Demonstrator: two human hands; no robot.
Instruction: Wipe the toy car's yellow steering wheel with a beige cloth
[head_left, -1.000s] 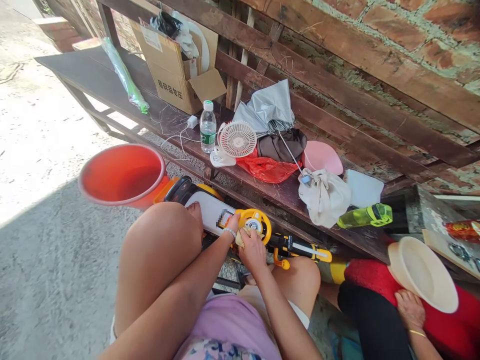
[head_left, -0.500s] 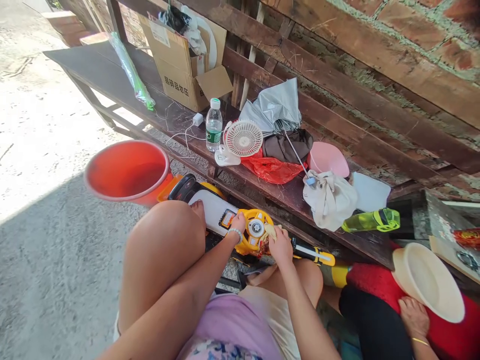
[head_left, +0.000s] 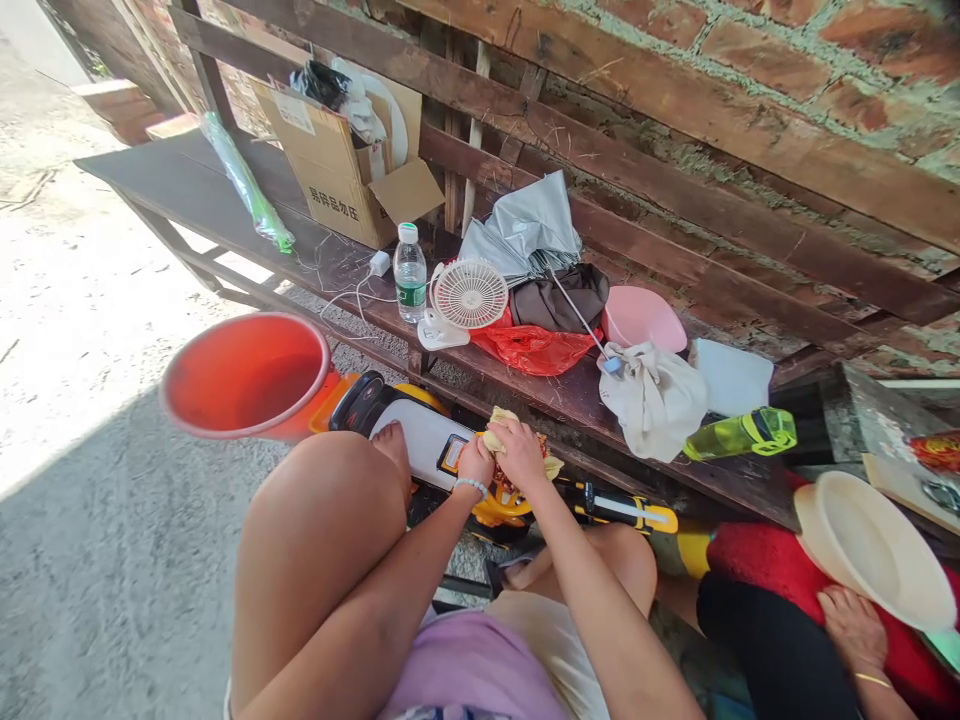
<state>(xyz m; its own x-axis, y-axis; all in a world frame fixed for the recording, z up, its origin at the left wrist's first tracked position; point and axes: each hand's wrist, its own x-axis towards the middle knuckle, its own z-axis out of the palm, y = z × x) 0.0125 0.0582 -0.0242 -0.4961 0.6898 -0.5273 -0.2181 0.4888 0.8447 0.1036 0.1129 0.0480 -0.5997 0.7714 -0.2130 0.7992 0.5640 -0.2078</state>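
My right hand (head_left: pixel 519 453) presses a yellowish cloth (head_left: pixel 496 415) with red patches onto the yellow steering wheel (head_left: pixel 504 506) of a toy ride-on car (head_left: pixel 420 435); its fingers are curled over the cloth. My left hand (head_left: pixel 475 461), with a bead bracelet at the wrist, grips the wheel's left side beside the white hood. My bare knees frame the toy, and my toes rest on its hood.
An orange bucket (head_left: pixel 244 376) stands left of the toy. The wooden bench (head_left: pixel 187 185) carries a cardboard box (head_left: pixel 341 165), water bottle (head_left: pixel 409 273), small white fan (head_left: pixel 469 296), grey umbrella (head_left: pixel 529 225), red bag, pink bowl (head_left: pixel 641 317) and green bottle (head_left: pixel 742 432). Another person (head_left: pixel 844 630) sits at right holding a pale plate (head_left: pixel 874 550).
My right hand has moved with the cloth from the wheel's right rim up and left over its top, now covering the wheel's centre. The camera view shifted slightly.
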